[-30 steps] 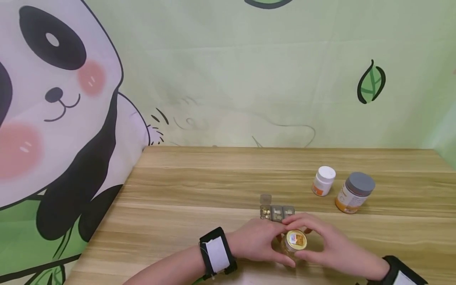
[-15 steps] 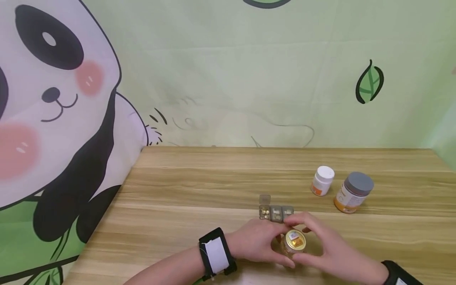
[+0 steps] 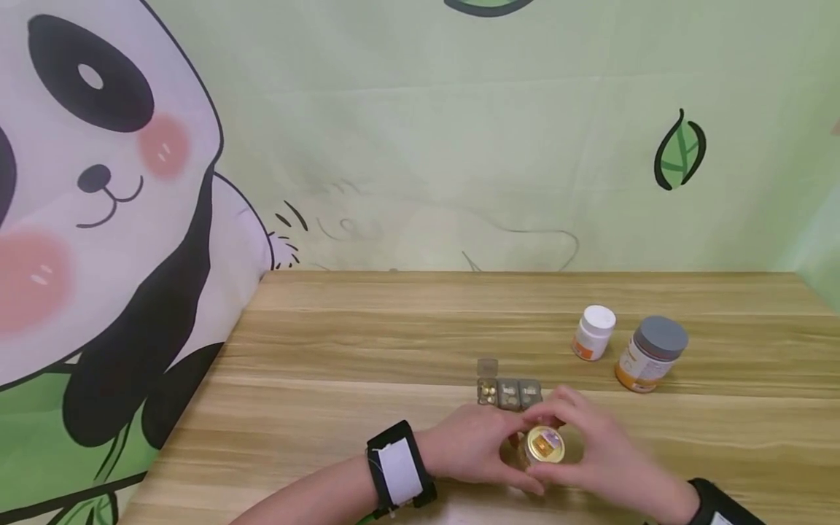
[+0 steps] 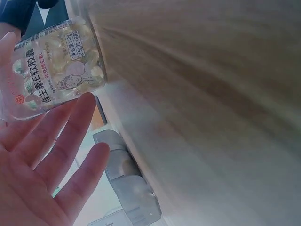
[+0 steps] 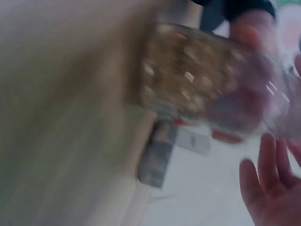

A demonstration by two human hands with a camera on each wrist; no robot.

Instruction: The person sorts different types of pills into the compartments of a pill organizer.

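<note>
A clear jar [image 4: 59, 66] of yellowish softgels, with printed labels, stands upright on the table. In the head view its gold lid [image 3: 545, 445] faces up between both hands. My left hand [image 3: 469, 446] holds the jar's body from the left, thumb in front and fingers behind. My right hand [image 3: 600, 456] pinches the lid's rim between thumb and fingers. Just beyond the hands lies a grey translucent pill organizer [image 3: 509, 392]. Its left compartment is open, with golden softgels inside; the other visible lids are down. The left hand hides the organizer's near side. The right wrist view is blurred.
A white bottle [image 3: 594, 333] with an orange label stands at the back right. Beside it is a larger jar [image 3: 652, 354] with a grey lid. The wooden table [image 3: 367, 328] meets a green panda-print backdrop [image 3: 407, 146] behind.
The sticker on the gold lid has turned with the right hand's fingers. My right hand and wrist have shifted slightly left. The left hand keeps its hold on the jar.
</note>
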